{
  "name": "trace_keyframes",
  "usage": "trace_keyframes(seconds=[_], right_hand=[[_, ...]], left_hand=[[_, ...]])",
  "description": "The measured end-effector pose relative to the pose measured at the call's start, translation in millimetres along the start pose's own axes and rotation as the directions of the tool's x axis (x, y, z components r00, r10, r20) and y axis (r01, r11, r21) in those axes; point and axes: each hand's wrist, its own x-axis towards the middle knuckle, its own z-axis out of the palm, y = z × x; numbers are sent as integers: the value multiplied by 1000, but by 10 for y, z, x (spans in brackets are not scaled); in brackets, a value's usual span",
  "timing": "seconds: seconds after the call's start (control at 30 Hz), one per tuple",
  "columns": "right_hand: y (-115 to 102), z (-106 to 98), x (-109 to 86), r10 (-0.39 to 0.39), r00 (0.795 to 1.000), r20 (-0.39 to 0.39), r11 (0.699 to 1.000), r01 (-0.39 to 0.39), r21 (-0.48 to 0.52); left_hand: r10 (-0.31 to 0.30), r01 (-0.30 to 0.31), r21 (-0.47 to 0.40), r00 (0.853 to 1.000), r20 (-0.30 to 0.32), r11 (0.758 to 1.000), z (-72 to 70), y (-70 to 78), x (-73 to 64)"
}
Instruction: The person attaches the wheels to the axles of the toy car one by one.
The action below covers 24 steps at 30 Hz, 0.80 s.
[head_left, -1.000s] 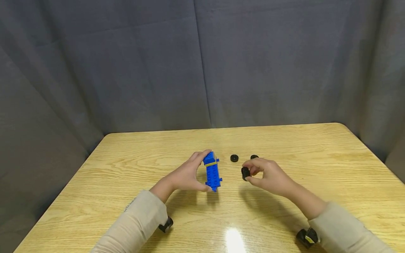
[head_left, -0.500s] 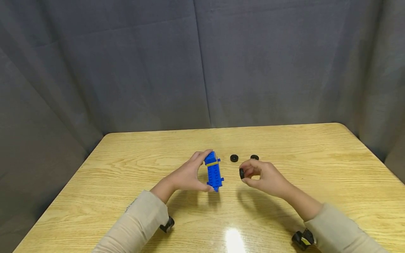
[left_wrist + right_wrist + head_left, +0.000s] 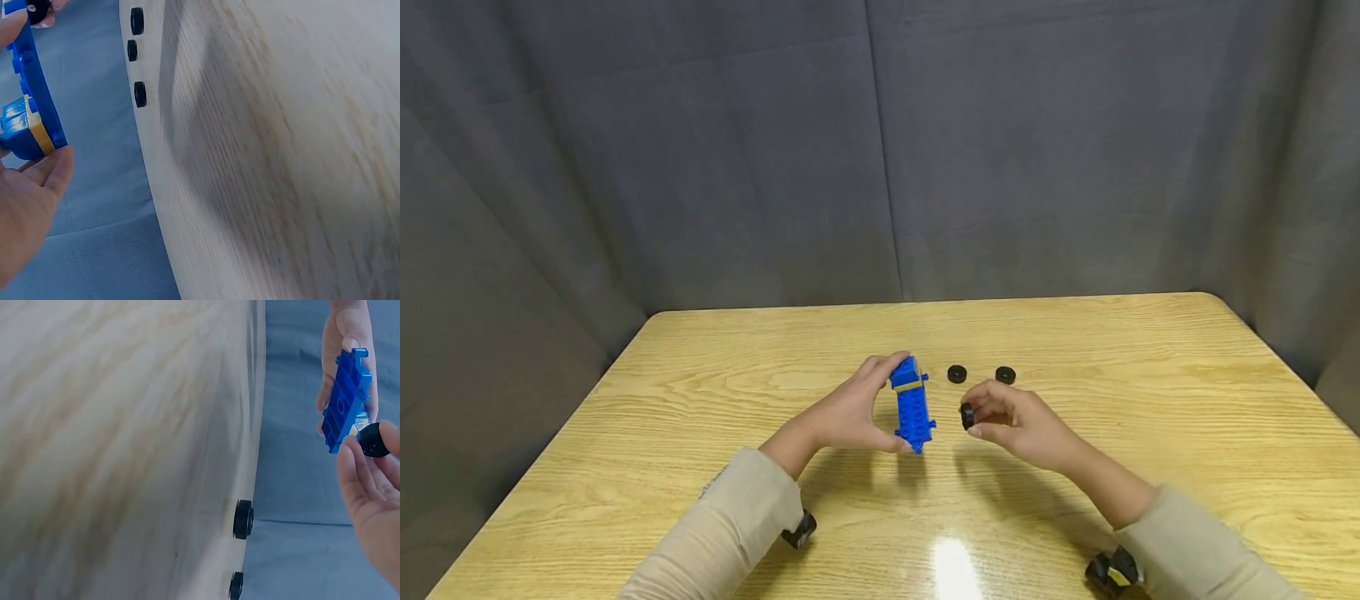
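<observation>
My left hand [image 3: 857, 414] grips a blue toy car base [image 3: 913, 408] by its two ends, above the table. The base has studs on top, a yellow strip near its far end and short axle pegs at the sides. My right hand [image 3: 1026, 421] pinches a small black toy wheel [image 3: 967, 415] between thumb and fingers, a short gap to the right of the base. From the right wrist view, the base's hollow underside [image 3: 342, 403] shows, with the held wheel [image 3: 373, 440] overlapping its lower end.
Two black wheels lie behind my hands, one on the left [image 3: 957, 374] and one on the right [image 3: 1005, 376]. Three wheels show along the table in the left wrist view, including a near one [image 3: 140, 94]. A dark curtain [image 3: 760, 167] hangs past the wooden table's [image 3: 700, 375] far edge.
My right hand has brought its wheel leftward, nearer the base. My left hand has shifted slightly right with the base. The right-hand loose wheel now shows fully in the head view.
</observation>
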Motion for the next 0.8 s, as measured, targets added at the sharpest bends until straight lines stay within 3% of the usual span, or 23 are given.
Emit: trace_keyframes(seconds=[0.23,0.8], right_hand=[[4,34,3,35,999,12,999,-36,27],[-32,118,59,33,999,40,999,-34,19]], left_hand=[[3,-3,5,1000,5,1000,2,15,21],[-4,4,-2,1000,3,1000,29,19,20]])
